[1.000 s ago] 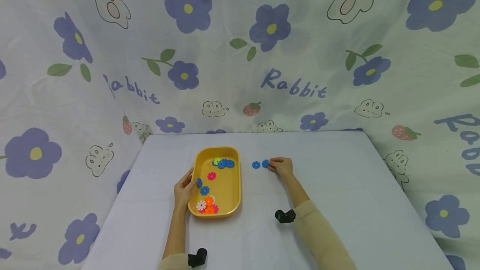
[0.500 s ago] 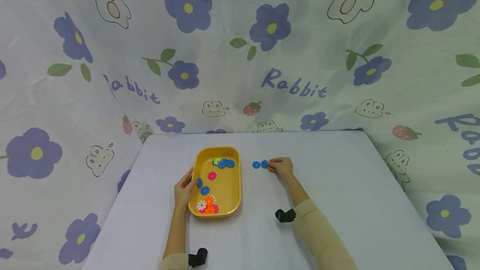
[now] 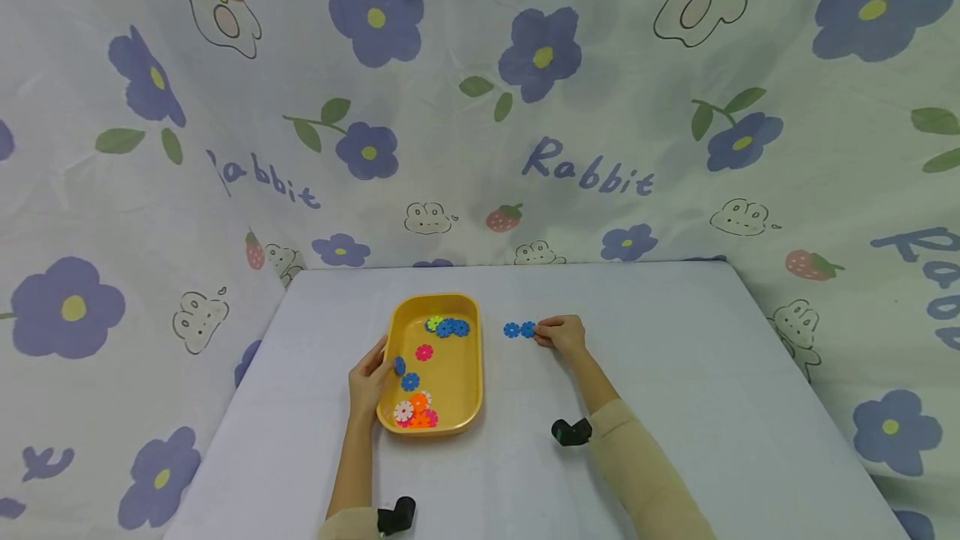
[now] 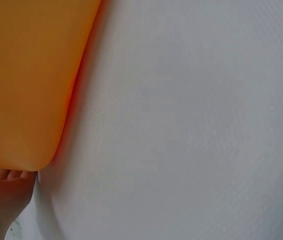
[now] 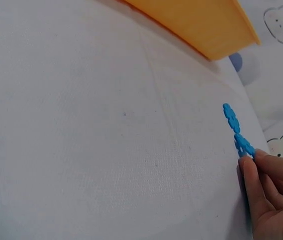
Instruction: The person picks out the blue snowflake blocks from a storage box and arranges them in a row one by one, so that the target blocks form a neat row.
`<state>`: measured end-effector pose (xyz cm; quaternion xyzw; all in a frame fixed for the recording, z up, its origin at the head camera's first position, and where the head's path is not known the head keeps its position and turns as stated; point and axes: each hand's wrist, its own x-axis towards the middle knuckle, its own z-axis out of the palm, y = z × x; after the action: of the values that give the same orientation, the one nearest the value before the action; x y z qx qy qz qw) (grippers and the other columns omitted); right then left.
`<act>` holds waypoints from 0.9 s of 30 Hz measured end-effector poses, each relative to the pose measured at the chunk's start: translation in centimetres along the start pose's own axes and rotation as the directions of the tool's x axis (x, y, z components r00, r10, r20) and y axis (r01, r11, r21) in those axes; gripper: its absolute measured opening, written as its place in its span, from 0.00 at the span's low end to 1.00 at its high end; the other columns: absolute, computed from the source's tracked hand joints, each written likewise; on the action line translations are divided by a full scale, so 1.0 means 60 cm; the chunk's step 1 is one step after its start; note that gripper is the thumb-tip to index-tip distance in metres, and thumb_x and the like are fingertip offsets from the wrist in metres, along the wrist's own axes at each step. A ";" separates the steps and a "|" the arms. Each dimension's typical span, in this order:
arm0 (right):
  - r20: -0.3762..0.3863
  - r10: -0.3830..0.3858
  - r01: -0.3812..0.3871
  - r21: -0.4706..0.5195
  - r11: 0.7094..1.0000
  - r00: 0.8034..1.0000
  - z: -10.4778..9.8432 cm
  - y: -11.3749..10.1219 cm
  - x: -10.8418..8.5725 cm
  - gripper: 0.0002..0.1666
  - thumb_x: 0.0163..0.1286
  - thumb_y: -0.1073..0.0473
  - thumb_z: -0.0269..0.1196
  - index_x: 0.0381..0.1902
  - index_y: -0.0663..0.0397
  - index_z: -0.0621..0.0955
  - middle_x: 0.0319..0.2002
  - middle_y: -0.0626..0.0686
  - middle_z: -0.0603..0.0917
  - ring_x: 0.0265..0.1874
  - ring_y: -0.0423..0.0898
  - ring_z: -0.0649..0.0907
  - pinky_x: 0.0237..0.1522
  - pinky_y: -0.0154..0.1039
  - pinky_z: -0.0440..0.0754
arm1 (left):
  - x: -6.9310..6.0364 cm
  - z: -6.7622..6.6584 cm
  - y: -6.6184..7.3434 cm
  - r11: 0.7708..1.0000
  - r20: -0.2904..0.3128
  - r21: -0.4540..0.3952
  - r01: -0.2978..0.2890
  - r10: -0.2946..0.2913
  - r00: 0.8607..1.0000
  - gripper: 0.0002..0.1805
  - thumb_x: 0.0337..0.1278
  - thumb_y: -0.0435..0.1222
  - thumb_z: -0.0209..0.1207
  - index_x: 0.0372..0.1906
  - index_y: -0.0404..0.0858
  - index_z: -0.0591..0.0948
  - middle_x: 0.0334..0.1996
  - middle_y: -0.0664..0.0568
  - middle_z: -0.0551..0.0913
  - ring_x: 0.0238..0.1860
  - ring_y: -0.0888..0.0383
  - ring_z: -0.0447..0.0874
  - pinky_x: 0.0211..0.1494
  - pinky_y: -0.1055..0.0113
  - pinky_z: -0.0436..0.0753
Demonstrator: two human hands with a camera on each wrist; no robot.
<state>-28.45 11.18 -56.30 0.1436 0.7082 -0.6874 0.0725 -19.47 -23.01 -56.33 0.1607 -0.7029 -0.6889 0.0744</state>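
My left hand [image 3: 367,383] grips the left wall of a yellow tray [image 3: 454,373], thumb over the rim; in the left wrist view the hand [image 4: 5,202] shows at the tray's lower corner. Right of the tray, my right hand [image 3: 564,335] pinches a blue disc [image 3: 528,329] between thumb and fingers. That disc touches another blue disc [image 3: 512,330] on its left. The right wrist view shows the hand [image 5: 276,195] with the notched blue pieces [image 5: 231,118] at its fingertips, at an angle to each other; whether they interlock I cannot tell.
Inside the tray lie several blue discs [image 3: 461,327], a pink disc [image 3: 423,352] in the middle, and a cluster of white, orange and pink discs [image 3: 403,412] near the front. Patterned cloth [image 3: 450,107] hangs behind the white table [image 3: 675,357].
My right hand has moved slightly left, bringing its blue disc from a small gap into contact with the other. The left hand and tray have not moved.
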 end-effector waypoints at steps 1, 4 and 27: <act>0.001 -0.003 0.003 -0.003 1.000 1.000 0.000 0.000 0.000 0.13 0.56 0.74 0.65 0.40 0.77 0.81 0.29 0.62 0.85 0.23 0.45 0.86 0.30 0.35 0.85 | 0.000 0.000 0.000 1.000 0.000 0.003 0.000 0.000 1.000 0.26 0.60 0.28 0.53 0.65 0.38 0.71 0.60 0.36 0.72 0.54 0.56 0.72 0.45 0.86 0.74; 0.007 0.001 -0.001 -0.021 1.000 1.000 -0.001 0.002 0.000 0.13 0.55 0.74 0.65 0.40 0.77 0.81 0.27 0.61 0.85 0.22 0.44 0.85 0.28 0.34 0.84 | 0.000 0.000 0.000 1.000 0.003 0.004 0.008 -0.008 1.000 0.26 0.60 0.28 0.53 0.65 0.38 0.71 0.61 0.38 0.72 0.57 0.54 0.70 0.45 0.87 0.74; 0.035 -0.144 0.141 0.080 0.987 0.989 0.030 -0.022 -0.040 0.17 0.58 0.68 0.66 0.43 0.77 0.80 0.35 0.63 0.85 0.25 0.42 0.84 0.34 0.34 0.85 | 0.000 0.000 0.001 1.000 0.011 -0.002 0.020 -0.020 1.000 0.27 0.60 0.29 0.52 0.66 0.39 0.70 0.63 0.40 0.70 0.59 0.53 0.68 0.46 0.88 0.73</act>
<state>-26.74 9.13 -54.37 0.0816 0.6879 -0.7205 0.0319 -19.50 -23.01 -56.29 0.1638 -0.7008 -0.6914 0.0641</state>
